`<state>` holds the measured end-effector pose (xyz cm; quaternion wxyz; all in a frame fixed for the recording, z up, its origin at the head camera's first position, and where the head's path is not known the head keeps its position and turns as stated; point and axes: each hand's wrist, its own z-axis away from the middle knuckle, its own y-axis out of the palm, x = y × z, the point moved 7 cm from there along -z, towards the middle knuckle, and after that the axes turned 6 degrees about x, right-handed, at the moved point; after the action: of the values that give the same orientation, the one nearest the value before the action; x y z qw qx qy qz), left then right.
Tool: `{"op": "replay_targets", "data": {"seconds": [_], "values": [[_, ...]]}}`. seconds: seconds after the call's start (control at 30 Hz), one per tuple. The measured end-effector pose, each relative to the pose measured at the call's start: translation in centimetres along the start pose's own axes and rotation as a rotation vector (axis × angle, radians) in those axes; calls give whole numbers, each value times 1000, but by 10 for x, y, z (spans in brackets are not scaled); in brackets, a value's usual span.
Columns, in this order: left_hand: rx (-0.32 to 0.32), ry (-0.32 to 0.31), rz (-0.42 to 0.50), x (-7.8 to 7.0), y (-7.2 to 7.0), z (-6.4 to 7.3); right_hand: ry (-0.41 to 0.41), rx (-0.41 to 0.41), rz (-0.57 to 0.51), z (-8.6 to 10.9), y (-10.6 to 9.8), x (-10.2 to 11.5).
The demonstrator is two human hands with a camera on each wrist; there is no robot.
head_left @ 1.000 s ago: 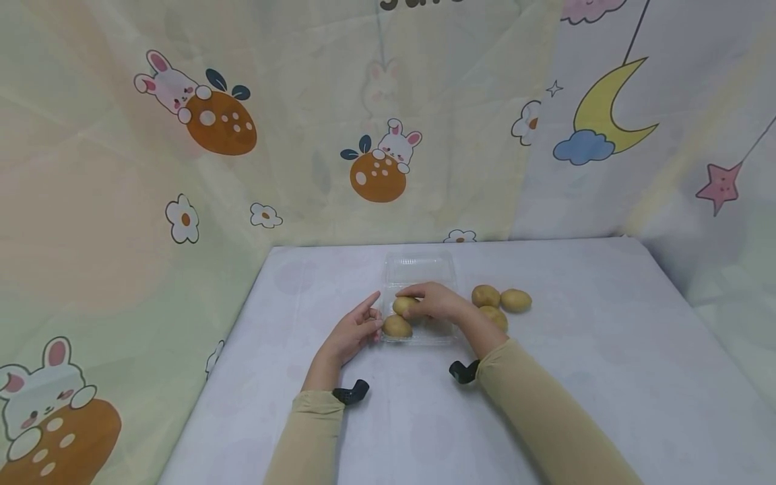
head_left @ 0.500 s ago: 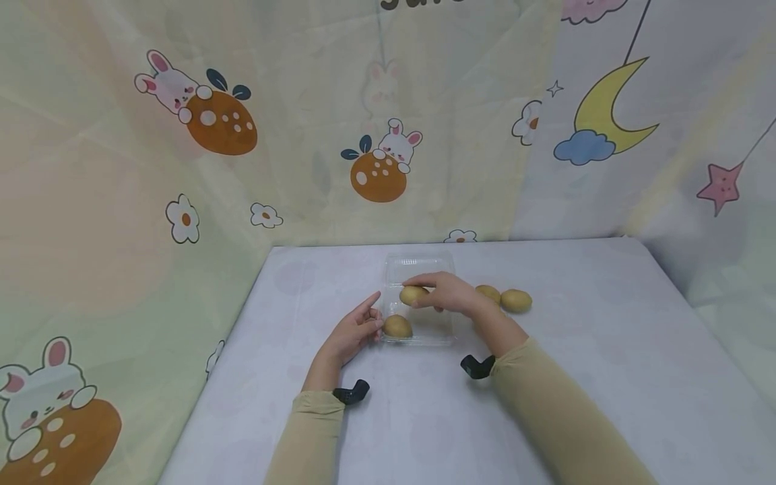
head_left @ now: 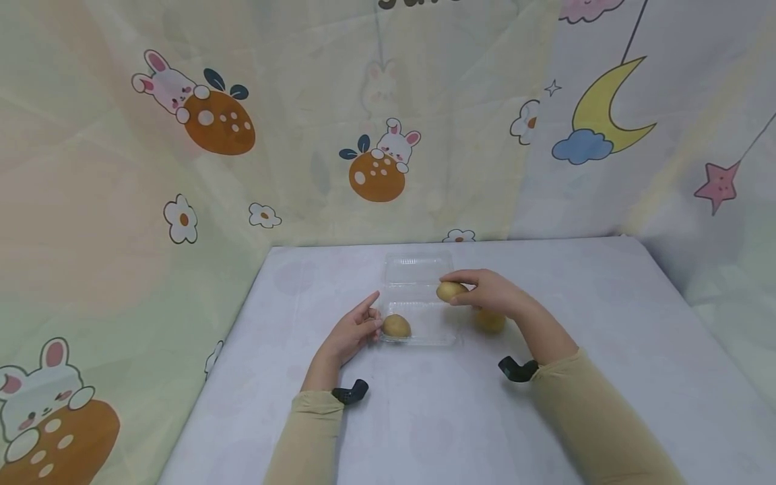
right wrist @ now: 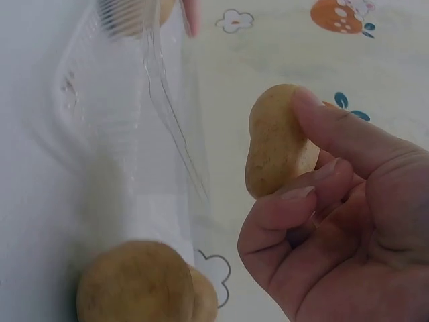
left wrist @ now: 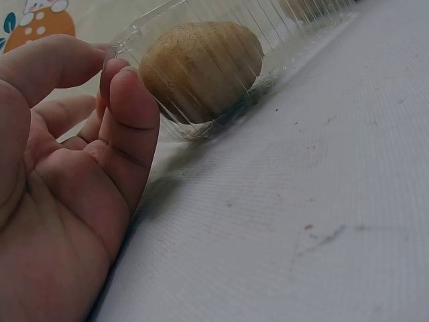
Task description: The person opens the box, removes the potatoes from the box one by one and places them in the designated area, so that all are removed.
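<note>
A clear plastic box (head_left: 432, 326) lies with its lid (head_left: 418, 268) folded back on the far side. One potato (head_left: 397, 326) sits in its near left corner, close to my left hand (head_left: 350, 337). In the left wrist view, that hand's thumb and fingers (left wrist: 131, 100) pinch the box's rim. My right hand (head_left: 490, 294) holds another potato (head_left: 450, 292) in the air above the box's right side. Thumb and fingers grip it from opposite sides in the right wrist view, the potato (right wrist: 278, 141) being raised off the table.
Below the right hand a potato (head_left: 490, 321) rests on the white-covered table (head_left: 424, 417), right of the box. The right wrist view shows part of another potato (right wrist: 203, 295) behind it. A patterned cloth wall (head_left: 303, 135) rises behind the table.
My right hand has lifted the potato out of the box and carried it right, now hiding potatoes on the table. The left hand has stayed in place.
</note>
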<state>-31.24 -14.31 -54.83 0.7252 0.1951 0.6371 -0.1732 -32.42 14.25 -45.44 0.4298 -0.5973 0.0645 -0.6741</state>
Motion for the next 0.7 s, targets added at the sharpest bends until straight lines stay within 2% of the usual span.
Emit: {"op": "replay_targets", "data": {"seconds": [0.27,0.53,0.7], "values": [[-3,-3,7,1,-1,1,41,-22,-9,17,-13,-20],[-1,-3,9,0,-1,1,7,-58,15,35,-24,-36],[-9,-10,10,-1,0,2,37,-40,-45,46,-27,-52]]}}
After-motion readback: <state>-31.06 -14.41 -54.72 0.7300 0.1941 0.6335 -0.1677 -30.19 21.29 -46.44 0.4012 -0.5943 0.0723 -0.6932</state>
